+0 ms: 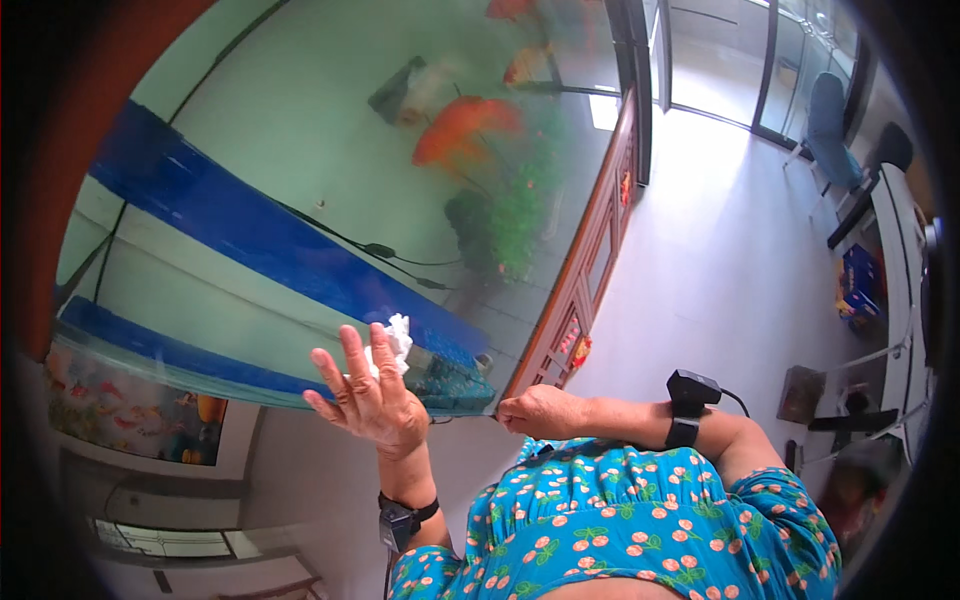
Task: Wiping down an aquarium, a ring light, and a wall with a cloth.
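My left hand (375, 401) is raised with its fingers spread, against a crumpled white tissue (400, 343) at the glass of a large fish tank (300, 135). Part of the tissue is hidden behind the fingers. My right hand (536, 412) is curled closed by the tank's corner, beside the lower end of a carved wooden panel (555, 322); nothing shows in it. Through the glass appear an orange fish (469, 131), a green water plant (525, 217), black cords (379, 250) and a wide blue band (277, 240). Both wrists wear black strapped devices.
Pale floor stretches right of the wooden panel to glass sliding doors (802, 97). A blue-grey chair (829, 135) stands at the upper right, with a dark blue box (860, 281) near a white table (904, 247). A framed fish picture (135, 412) is at the lower left.
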Demonstrator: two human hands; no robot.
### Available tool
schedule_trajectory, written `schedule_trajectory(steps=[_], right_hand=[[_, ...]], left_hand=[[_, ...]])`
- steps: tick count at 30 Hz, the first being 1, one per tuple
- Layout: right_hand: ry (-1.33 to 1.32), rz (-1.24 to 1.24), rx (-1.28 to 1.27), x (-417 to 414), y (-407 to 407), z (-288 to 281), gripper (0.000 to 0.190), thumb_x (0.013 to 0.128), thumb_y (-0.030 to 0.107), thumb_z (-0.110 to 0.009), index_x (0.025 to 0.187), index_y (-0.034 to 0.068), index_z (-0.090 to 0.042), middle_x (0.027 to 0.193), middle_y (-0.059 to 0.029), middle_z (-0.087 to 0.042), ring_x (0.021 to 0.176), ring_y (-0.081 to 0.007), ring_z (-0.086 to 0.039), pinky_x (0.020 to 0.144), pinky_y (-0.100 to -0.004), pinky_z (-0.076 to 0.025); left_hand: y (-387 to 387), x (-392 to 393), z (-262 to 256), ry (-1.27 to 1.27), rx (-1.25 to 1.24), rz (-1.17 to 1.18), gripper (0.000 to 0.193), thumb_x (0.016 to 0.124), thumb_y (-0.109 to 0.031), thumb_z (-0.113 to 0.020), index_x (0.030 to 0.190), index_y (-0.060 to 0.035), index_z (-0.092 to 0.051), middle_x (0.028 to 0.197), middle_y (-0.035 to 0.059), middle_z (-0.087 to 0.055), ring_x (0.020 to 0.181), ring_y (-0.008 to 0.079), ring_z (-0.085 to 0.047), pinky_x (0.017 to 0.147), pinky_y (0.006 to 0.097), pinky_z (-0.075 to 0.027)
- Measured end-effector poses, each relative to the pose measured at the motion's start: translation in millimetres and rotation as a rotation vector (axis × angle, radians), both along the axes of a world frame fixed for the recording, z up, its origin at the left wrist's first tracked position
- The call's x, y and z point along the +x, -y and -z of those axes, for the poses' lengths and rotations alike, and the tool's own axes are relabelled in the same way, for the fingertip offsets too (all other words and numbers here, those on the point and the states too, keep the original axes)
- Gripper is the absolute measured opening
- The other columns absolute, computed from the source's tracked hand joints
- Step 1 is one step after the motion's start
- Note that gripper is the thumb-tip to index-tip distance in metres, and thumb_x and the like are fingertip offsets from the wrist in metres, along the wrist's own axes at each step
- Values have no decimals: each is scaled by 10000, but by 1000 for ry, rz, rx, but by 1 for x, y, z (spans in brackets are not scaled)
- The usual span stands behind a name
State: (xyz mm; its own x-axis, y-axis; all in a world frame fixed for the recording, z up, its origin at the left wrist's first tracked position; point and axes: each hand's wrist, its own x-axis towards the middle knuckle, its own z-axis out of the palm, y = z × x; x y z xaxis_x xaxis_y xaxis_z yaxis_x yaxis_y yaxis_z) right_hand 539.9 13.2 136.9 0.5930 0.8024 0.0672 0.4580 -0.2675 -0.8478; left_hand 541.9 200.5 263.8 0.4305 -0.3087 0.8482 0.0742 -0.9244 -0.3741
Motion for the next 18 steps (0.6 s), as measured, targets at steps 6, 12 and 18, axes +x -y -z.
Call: schedule_trajectory(steps=[6,12,18], right_hand=[[-14,-223,-287,-10,8,11,234,895,231,-572,997,24,-608,853,-180,-673,833,-363,-665,737,-454,-526],[-60,-266,-425,-12,13,22,261,924,263,-549,1030,34,-616,900,-191,-673,869,-370,-658,783,-453,-525],[-51,-300,-367,-11,23,32,259,914,253,-528,1002,28,-623,942,-187,-684,907,-372,-664,789,-475,-522]], left_hand=[[-9,7,10,21,-12,-54,694,1009,-382,-78,1133,-137,-716,1330,77,-598,1386,301,-394,1213,448,-80],[-10,8,14,20,-14,-69,735,1011,-405,-36,1161,-136,-704,1335,73,-594,1376,299,-406,1212,441,-94],[-12,15,16,60,1,-34,774,1047,-420,-8,1128,-125,-719,1326,87,-600,1380,312,-402,1211,449,-93]])
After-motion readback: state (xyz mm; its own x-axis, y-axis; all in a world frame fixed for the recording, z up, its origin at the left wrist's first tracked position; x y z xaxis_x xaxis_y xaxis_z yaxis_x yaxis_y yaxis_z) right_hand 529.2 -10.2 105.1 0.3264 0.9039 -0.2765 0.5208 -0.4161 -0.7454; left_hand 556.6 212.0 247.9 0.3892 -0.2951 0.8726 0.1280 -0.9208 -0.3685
